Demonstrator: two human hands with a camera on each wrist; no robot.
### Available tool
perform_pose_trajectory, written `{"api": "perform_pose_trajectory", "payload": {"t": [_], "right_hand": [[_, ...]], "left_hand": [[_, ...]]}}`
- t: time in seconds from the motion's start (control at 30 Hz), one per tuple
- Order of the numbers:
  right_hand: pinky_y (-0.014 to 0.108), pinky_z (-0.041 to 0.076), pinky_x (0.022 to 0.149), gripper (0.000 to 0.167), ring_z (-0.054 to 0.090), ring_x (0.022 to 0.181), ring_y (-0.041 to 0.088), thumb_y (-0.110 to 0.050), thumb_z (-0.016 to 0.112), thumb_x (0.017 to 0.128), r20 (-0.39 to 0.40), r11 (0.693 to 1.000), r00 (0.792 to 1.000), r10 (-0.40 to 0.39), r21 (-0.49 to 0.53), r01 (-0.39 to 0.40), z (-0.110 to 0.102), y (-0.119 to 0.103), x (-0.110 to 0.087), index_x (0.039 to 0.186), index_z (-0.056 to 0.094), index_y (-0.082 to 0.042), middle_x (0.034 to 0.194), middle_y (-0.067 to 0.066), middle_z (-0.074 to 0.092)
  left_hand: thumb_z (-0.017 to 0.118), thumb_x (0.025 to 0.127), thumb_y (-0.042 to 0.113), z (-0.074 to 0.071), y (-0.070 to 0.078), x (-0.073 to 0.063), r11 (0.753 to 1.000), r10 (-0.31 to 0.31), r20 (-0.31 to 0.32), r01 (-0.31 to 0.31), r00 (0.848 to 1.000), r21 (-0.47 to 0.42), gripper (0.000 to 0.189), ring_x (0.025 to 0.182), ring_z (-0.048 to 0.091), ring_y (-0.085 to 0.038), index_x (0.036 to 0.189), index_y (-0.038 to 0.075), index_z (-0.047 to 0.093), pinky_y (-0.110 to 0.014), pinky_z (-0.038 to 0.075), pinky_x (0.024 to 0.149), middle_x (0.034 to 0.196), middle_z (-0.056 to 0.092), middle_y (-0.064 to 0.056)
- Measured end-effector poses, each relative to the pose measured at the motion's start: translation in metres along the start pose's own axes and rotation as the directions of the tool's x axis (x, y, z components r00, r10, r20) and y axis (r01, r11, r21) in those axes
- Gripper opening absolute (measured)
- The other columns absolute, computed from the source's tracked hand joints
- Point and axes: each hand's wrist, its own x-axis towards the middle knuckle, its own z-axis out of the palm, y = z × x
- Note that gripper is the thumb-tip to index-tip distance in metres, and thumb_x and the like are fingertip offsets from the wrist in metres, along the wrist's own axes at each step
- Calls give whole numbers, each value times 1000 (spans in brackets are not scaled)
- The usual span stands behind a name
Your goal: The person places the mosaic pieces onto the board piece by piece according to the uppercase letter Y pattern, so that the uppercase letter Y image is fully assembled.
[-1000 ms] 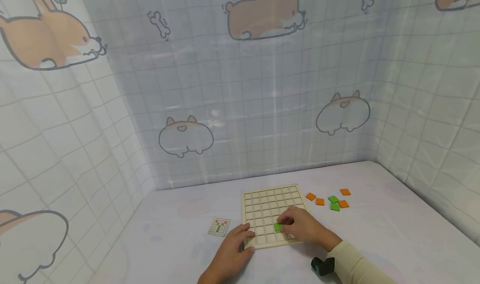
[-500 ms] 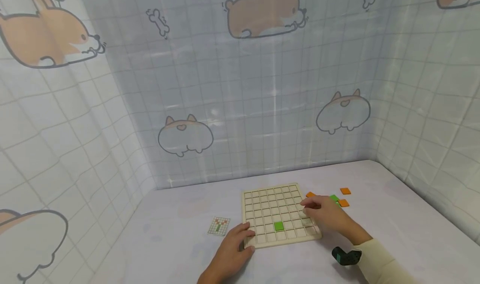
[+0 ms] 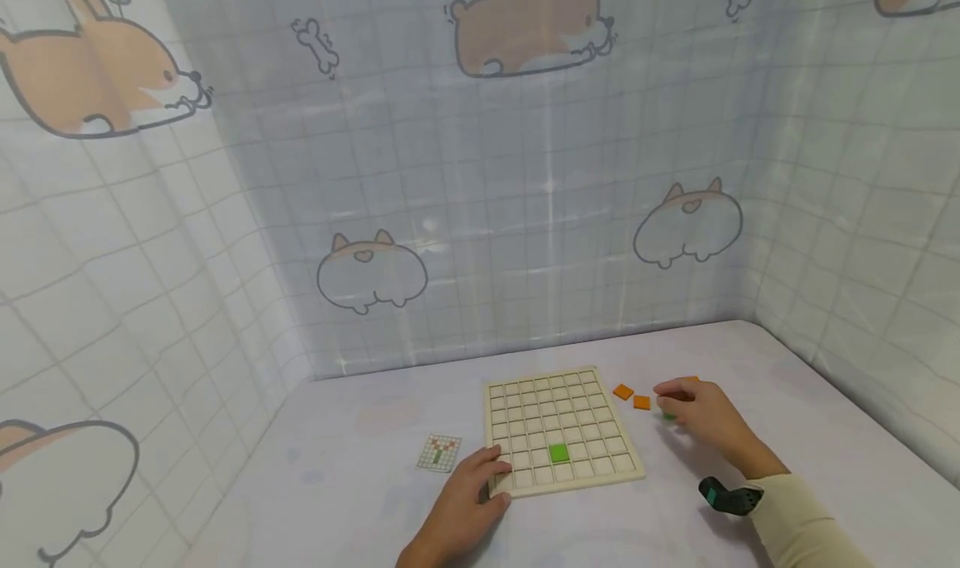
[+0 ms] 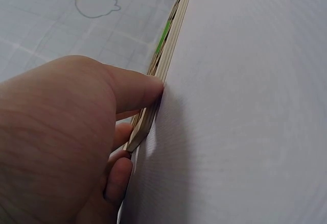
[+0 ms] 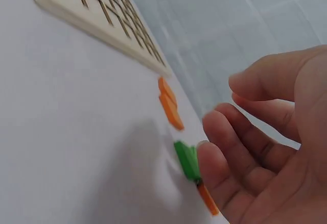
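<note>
A pale wooden grid board point(image 3: 523, 414) lies on the table with one green square tile point(image 3: 559, 453) in a cell toward its near side. My left hand point(image 3: 467, 495) holds the board's near left corner; in the left wrist view the thumb point(image 4: 140, 87) presses its near edge while fingers reach round the corner. Over the loose tiles to the right hovers my right hand point(image 3: 708, 422), fingers loosely bent and nothing between them and the thumb. Close beneath its fingertips in the right wrist view are green tiles point(image 5: 187, 160), partly hidden by the fingers.
Left of the board lies a small pattern card point(image 3: 438, 453) printed with a grid and coloured squares. Two orange tiles point(image 3: 642, 403) sit just right of the board. A dark device point(image 3: 729, 497) is at the right wrist. Printed curtains point(image 3: 480, 218) enclose the table.
My right hand has let go of the green tile on the board and moved right to above the loose tiles. My left hand has stayed at the corner.
</note>
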Motion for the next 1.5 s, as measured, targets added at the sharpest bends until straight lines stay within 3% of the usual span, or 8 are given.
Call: {"api": "perform_pose_trajectory", "payload": {"t": [0.17,0.43,0.77,1.03,1.33,1.5], "right_hand": [[30,54,70,36,61,94,25,-21,62,99,-25,998,998,57,-5,-58,-5,11,1,126,65,1,132,25,57],[31,54,68,35,61,87,23,-19,62,98,-54,994,995,89,-58,-92,-6,18,1,125,65,3,121,23,63],[54,52,89,30,59,110,39,-13,64,96,-92,984,995,35,-168,-50,2,28,2,121,67,4,121,24,64],[51,53,85,25,61,101,33,-8,67,92,-121,983,993,-11,-181,-11,9,29,1,115,68,3,110,18,68],[47,54,82,24,61,95,28,-8,69,90,-97,984,995,2,-175,-19,9,28,1,113,69,0,105,12,68],[44,53,79,26,61,94,27,-9,69,89,-84,983,996,-31,-182,15,7,28,0,114,70,0,105,11,68]], "left_hand": [[68,92,25,-1,0,0,1000,-12,-3,12,1000,17,35,142,38,-34,126,15,67,-60,30,113,150,48,-6],[68,92,26,0,0,0,1000,-22,2,22,1000,9,36,142,37,-34,127,15,67,-60,28,114,151,47,-6],[68,92,26,0,0,1,1000,-30,9,30,1000,7,36,142,36,-34,126,15,67,-59,28,115,150,47,-7],[67,92,25,0,2,0,999,-34,17,34,999,14,36,142,36,-35,126,14,67,-60,28,115,150,47,-8],[68,92,26,1,0,0,1000,-31,20,31,999,2,36,143,36,-34,126,15,67,-60,28,114,150,48,-7],[68,92,24,0,2,0,1000,-23,11,23,1000,-8,34,142,36,-36,125,14,68,-61,28,114,150,48,-9]]}}
